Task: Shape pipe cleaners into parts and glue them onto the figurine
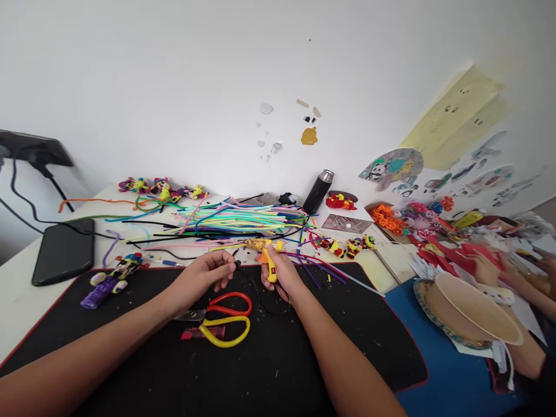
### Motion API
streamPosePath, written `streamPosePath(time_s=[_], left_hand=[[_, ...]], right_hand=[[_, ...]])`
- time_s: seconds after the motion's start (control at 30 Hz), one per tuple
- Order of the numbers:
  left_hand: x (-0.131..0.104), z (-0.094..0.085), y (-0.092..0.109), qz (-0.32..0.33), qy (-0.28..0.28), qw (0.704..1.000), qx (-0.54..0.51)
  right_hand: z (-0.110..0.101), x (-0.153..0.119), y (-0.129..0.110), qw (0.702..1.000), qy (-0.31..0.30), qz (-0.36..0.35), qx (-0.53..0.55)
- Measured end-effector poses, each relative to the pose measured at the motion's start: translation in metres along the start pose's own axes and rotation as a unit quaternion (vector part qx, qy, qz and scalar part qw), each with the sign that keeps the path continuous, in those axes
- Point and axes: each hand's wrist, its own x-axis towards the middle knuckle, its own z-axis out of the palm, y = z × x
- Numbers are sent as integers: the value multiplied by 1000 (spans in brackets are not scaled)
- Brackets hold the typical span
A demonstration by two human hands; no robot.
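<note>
Left, the fingers of my left hand pinch a small black piece, tips nearly together; right, the fingers of my right hand wrap a yellow hot-glue gun, nozzle pointing left, above the black mat's far side. Scissors lie nearer; pipe cleaners crowd the far worktop.

Left grip pinched, right grip curled
</note>
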Motion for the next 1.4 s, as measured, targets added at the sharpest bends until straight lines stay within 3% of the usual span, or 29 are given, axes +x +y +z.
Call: streamPosePath(time_s=[0.23,0.43,0.73,1.0,1.07,1.17,1.2,1.23,1.33,1.4], left_hand=[[-4,-5,7,19,16,1000,-10],[-8,-9,13,31,31,999,-30],[-14,-2,18,21,31,999,-24],[-23,1,22,-13,26,997,-73],[-27,3,23,-25,25,996,-86],[-34,5,22,-45,29,992,-110],[-35,7,22,-51,30,991,-120],[-37,8,21,-55,31,990,-130],[-41,16,20,-61,47,984,-161],[-42,22,21,-66,66,978,-186]], right_hand=[[-8,-20,-8,994,-11,102,46],[-20,-43,-12,989,-17,133,62],[-28,-52,-15,981,-29,181,-68],[-43,-45,-18,945,2,119,-303],[-50,-49,-24,914,38,77,-396],[-54,-59,-33,841,115,-72,-523],[-53,-63,-34,832,130,-103,-530],[-50,-66,-34,838,136,-117,-516],[-32,-74,-27,912,105,-91,-385],[-13,-74,-18,945,76,-91,-305]])
